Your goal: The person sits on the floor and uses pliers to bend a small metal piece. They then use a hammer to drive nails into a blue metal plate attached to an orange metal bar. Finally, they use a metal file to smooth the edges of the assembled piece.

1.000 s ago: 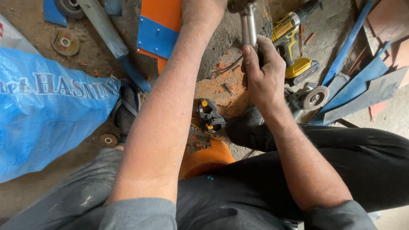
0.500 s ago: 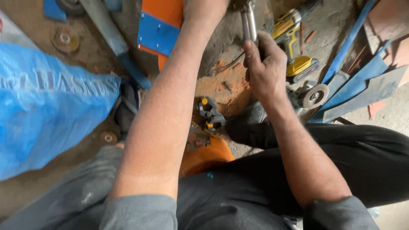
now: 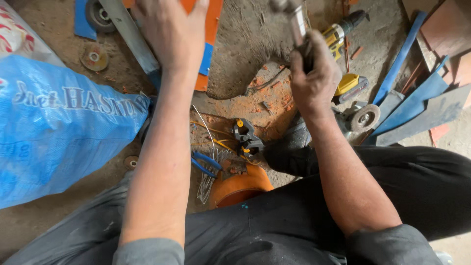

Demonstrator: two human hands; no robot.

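Head view shows the right hand (image 3: 314, 73) at upper centre, fingers closed round a metal hammer (image 3: 294, 22) raised over the dirt floor (image 3: 245, 59), while the left hand (image 3: 171, 32) lies open-fingered on the orange panel (image 3: 213, 19), so hammering looks unfinished.

The hammer (image 3: 296, 19) in the right hand (image 3: 314, 73) has a smooth, shiny metal shaft. The left hand (image 3: 171, 29) rests on an orange painted metal sheet (image 3: 214, 19) — matt, dusty. The blue sack (image 3: 59, 137) is woven plastic with a slight sheen. The cordless drill (image 3: 343, 34) wears yellow and black plastic. The floor (image 3: 245, 54) is rough concrete — strewn with orange grit.
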